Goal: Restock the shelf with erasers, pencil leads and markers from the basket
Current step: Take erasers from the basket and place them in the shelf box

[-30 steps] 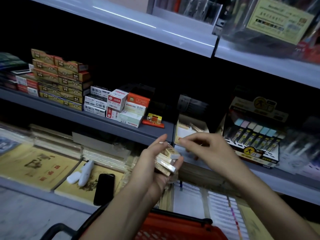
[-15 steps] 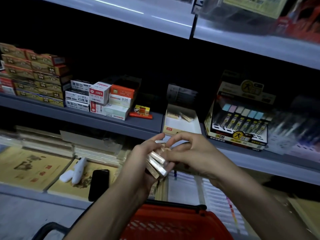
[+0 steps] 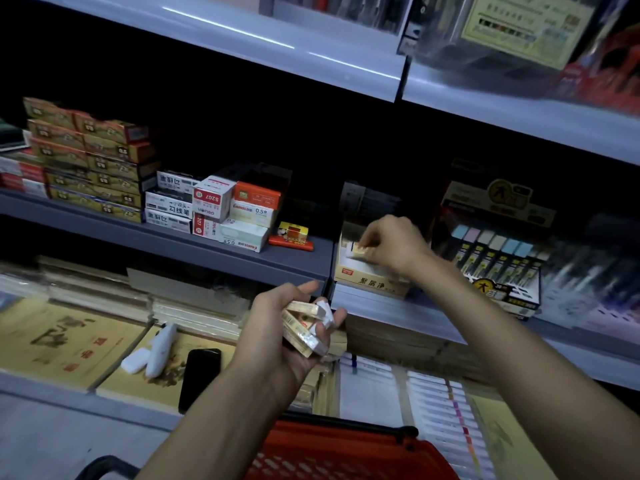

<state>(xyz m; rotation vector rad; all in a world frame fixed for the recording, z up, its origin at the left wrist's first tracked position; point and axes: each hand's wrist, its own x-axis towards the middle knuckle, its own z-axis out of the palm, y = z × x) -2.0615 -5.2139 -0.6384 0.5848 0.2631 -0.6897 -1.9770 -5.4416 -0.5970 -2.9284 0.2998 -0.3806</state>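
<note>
Your right grip [image 3: 394, 244] pinches one eraser [image 3: 360, 252] just over the open eraser box [image 3: 370, 282]; your left grip [image 3: 273, 336], below-left of that box, clutches the stacked erasers [image 3: 304, 327].

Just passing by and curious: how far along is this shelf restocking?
Done: hard to judge; the right hand hides most of the open eraser box. In hand: it pinches one eraser over that box, while the left hand grips a stack of erasers. Left: that stack, plus whatever the red basket holds; its contents are not visible.
</note>
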